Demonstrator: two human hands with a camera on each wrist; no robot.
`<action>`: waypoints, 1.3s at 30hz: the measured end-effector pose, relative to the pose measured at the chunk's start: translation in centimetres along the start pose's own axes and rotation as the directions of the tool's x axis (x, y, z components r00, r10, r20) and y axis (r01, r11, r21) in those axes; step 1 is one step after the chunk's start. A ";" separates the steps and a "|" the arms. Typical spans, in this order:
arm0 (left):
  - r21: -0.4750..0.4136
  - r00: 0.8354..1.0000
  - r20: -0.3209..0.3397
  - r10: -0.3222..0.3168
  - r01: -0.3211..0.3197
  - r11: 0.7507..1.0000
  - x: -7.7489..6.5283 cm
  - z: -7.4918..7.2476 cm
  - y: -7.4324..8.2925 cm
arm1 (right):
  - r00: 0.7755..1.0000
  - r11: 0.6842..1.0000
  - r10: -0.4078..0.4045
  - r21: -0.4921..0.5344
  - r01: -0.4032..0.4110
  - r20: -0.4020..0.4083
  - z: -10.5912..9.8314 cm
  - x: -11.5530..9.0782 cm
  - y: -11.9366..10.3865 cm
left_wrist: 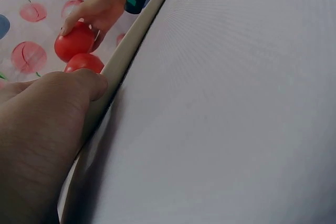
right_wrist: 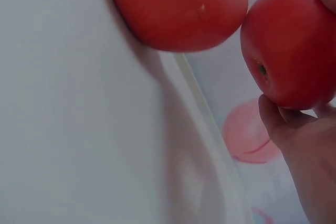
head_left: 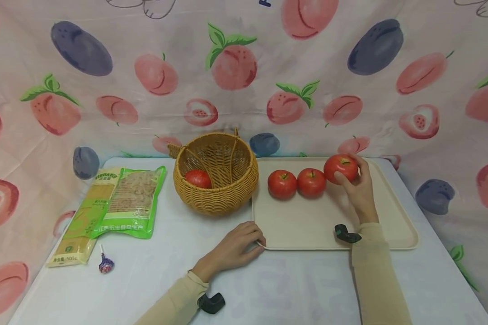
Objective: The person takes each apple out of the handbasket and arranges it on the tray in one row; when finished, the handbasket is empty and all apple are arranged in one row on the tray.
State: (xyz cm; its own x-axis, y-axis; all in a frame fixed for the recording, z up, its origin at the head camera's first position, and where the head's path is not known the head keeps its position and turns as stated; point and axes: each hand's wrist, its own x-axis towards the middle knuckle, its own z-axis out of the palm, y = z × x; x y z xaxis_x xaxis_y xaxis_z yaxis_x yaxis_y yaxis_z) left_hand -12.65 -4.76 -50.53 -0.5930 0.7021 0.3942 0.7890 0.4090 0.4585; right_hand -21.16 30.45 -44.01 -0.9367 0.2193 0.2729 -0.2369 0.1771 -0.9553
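Note:
My right hand (head_left: 361, 192) grips a red tomato (head_left: 338, 168) between thumb and fingers, over the far part of the beige tray (head_left: 301, 225). In the right wrist view the held tomato (right_wrist: 294, 51) is raised, with a shadow on the tray below. Two more tomatoes, one on the left (head_left: 282, 185) and one in the middle (head_left: 311, 183), sit side by side on the tray. At the tray's near left corner my left hand (head_left: 240, 246) holds the rim, its thumb (left_wrist: 94, 83) along the edge in the left wrist view.
Left of the tray stands a wicker basket (head_left: 215, 201) with a red round fruit (head_left: 198, 178) inside. Farther left lie a green-edged food packet (head_left: 130, 198), a yellow noodle pack (head_left: 75, 230) and a wrapped lollipop (head_left: 105, 264). A fruit-print cloth (head_left: 236, 104) hangs behind the table.

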 end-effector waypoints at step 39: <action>-0.015 1.000 -0.001 -0.011 0.011 1.000 0.0 0.1 0.1 | 0.936 0.896 0.323 -0.363 -0.256 0.139 -3.3 -0.1 3.3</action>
State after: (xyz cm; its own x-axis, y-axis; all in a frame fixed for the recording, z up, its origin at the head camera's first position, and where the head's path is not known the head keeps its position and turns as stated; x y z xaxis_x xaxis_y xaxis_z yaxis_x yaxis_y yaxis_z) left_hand -12.56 -4.70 -50.54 -0.6021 0.6971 0.3893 0.7797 0.4083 0.4747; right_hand -21.05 34.17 -46.81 -0.9892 0.1291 -0.0692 0.1207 0.4510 -0.8843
